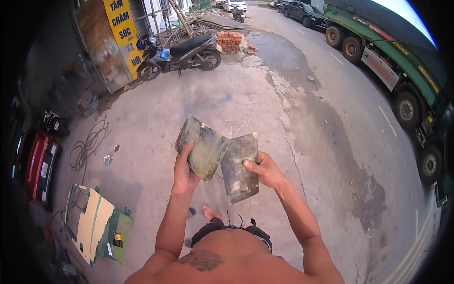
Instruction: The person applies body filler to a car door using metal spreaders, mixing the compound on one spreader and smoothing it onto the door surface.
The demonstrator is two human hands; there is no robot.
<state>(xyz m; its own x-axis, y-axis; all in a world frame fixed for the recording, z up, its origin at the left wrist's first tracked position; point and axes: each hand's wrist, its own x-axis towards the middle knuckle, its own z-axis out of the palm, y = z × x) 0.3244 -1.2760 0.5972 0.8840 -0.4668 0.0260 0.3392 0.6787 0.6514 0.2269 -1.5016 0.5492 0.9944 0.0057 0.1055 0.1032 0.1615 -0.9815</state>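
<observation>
In front of my body, my left hand [184, 165] grips a flat, rectangular plate [203, 144] smeared in grey, green and yellowish tones. Its thumb lies on the face and the fingers go behind. A second smeared plate [240, 177], darker grey with pale patches, is in my right hand [266, 169], held by its right edge with the thumb on top. The two plates are tilted apart like an open fan. Where they meet in the middle, the left plate's corner overlaps the right one; whether they touch I cannot tell.
A green and cream vehicle door panel [97, 225] lies on the concrete at lower left. Beyond it are a coiled hose [87, 146] and a red car [40, 163]. A motorbike [182, 54] and stacked bricks [229, 42] stand ahead; a green truck [388, 52] is on the right.
</observation>
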